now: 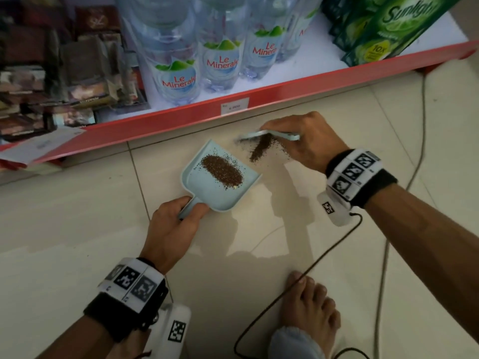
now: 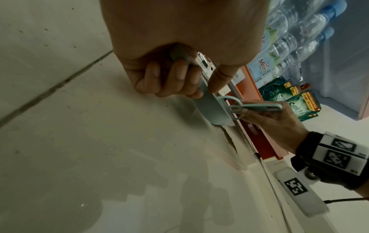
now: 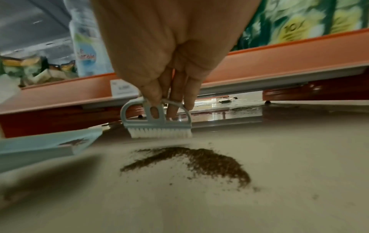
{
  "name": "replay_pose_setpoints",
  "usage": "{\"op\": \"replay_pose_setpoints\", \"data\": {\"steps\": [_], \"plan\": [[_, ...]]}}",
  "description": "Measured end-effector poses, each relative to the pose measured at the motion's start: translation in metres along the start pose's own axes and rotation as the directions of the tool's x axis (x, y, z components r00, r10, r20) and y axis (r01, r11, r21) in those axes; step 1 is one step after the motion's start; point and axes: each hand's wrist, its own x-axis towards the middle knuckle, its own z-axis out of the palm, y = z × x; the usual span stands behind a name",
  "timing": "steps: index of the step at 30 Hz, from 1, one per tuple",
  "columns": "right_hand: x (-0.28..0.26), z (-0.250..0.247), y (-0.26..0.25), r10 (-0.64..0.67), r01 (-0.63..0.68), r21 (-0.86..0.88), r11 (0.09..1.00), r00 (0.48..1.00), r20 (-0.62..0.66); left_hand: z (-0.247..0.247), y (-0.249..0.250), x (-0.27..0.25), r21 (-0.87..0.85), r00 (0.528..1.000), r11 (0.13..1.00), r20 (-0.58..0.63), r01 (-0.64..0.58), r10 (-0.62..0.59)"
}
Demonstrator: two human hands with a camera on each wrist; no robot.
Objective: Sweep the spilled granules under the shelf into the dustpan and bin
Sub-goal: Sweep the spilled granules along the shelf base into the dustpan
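Observation:
A pale blue dustpan [image 1: 202,182] lies on the tiled floor with a heap of brown granules [image 1: 222,169] inside it. My left hand [image 1: 172,224] grips its handle [image 2: 179,55], fingers curled round it. To its right, a streak of spilled granules [image 1: 260,150] lies on the floor just off the pan's open edge; in the right wrist view this pile [image 3: 199,160] spreads in front of the brush. My right hand [image 1: 308,141] holds a small pale blue hand brush [image 3: 157,124] by its handle, white bristles down, near the shelf's red edge [image 1: 181,117].
The shelf carries water bottles [image 1: 176,73], green detergent boxes [image 1: 394,27] and dark packets [image 1: 51,73]. A gap under the shelf [image 3: 229,102] shows more floor. A black cable [image 1: 298,281] and a grey cable [image 1: 414,164] run over the tiles. My bare foot [image 1: 308,312] is at the bottom.

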Motion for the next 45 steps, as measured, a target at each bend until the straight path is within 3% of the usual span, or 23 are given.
{"op": "replay_pose_setpoints", "data": {"steps": [4,6,9,12,14,16,18,21,23,24,26,28,31,33,36,38,40,41,43,45], "plan": [[0.002,-0.001,0.018,0.132,-0.153,-0.083,0.985,0.966,-0.223,0.001,0.003,0.002,-0.009,1.0,1.0,-0.004,-0.001,0.001],[0.001,0.003,0.021,0.217,-0.228,-0.083,0.97,0.969,-0.122,0.002,0.005,0.002,-0.009,1.0,1.0,-0.006,-0.011,0.011],[-0.012,-0.003,0.018,0.149,-0.15,-0.022,0.989,0.989,-0.003,0.0,0.008,0.0,-0.014,1.0,1.0,-0.004,-0.018,0.018],[-0.014,-0.023,0.029,0.135,-0.141,-0.043,0.989,0.982,-0.133,0.002,0.01,-0.002,0.024,1.0,0.999,0.003,-0.028,0.028],[-0.009,-0.03,0.045,0.21,-0.242,-0.119,0.963,0.95,-0.231,0.007,0.013,-0.002,0.021,0.999,0.999,0.024,-0.026,0.025],[-0.006,-0.028,0.057,0.324,-0.363,-0.177,0.915,0.921,-0.215,0.012,0.017,-0.001,-0.014,0.999,1.0,0.048,-0.021,0.022],[-0.008,-0.019,0.057,0.413,-0.424,-0.183,0.887,0.905,-0.099,0.016,0.021,0.004,-0.025,0.998,1.0,0.057,-0.014,0.016],[-0.017,-0.014,0.039,0.307,-0.305,-0.098,0.947,0.952,0.005,0.016,0.024,0.013,-0.007,0.998,1.0,0.062,-0.008,0.009],[-0.018,-0.022,0.036,0.235,-0.242,-0.071,0.968,0.968,-0.085,0.016,0.025,0.017,0.005,0.998,1.0,0.056,-0.009,0.009],[-0.014,-0.025,0.038,0.247,-0.264,-0.098,0.96,0.956,-0.157,0.015,0.025,0.018,0.005,0.999,1.0,0.05,-0.007,0.007],[-0.009,-0.026,0.049,0.374,-0.431,-0.211,0.877,0.89,-0.261,0.015,0.025,0.018,0.011,0.999,1.0,0.045,-0.001,0.001],[-0.004,-0.019,0.053,0.496,-0.545,-0.262,0.797,0.837,-0.233,0.016,0.025,0.017,0.021,0.999,1.0,0.048,0.002,-0.003],[-0.005,-0.005,0.037,0.382,-0.384,-0.123,0.915,0.923,-0.036,0.016,0.026,0.014,0.026,0.998,1.0,0.064,0.0,-0.002],[-0.009,-0.006,0.028,0.268,-0.268,-0.076,0.96,0.963,-0.009,0.015,0.027,0.014,0.028,0.998,1.0,0.063,-0.005,0.003],[-0.009,-0.015,0.035,0.246,-0.27,-0.104,0.957,0.948,-0.2,0.012,0.026,0.013,0.025,0.999,1.0,0.046,-0.002,0.001],[-0.01,-0.019,0.046,0.325,-0.384,-0.204,0.901,0.906,-0.269,0.011,0.025,0.012,0.028,0.999,1.0,0.038,0.004,-0.005],[-0.008,-0.015,0.046,0.403,-0.451,-0.232,0.862,0.887,-0.226,0.011,0.024,0.012,0.032,0.999,1.0,0.041,-0.001,-0.001],[-0.008,-0.011,0.042,0.4,-0.427,-0.202,0.881,0.902,-0.162,0.011,0.024,0.012,0.031,0.999,1.0,0.044,-0.005,0.004],[-0.012,-0.003,0.029,0.298,-0.3,-0.127,0.945,0.954,-0.035,0.01,0.025,0.013,0.027,0.999,0.999,0.049,-0.017,0.016],[-0.016,-0.003,0.021,0.206,-0.21,-0.086,0.974,0.977,-0.06,0.009,0.025,0.013,0.023,0.998,0.999,0.048,-0.03,0.029]]}}
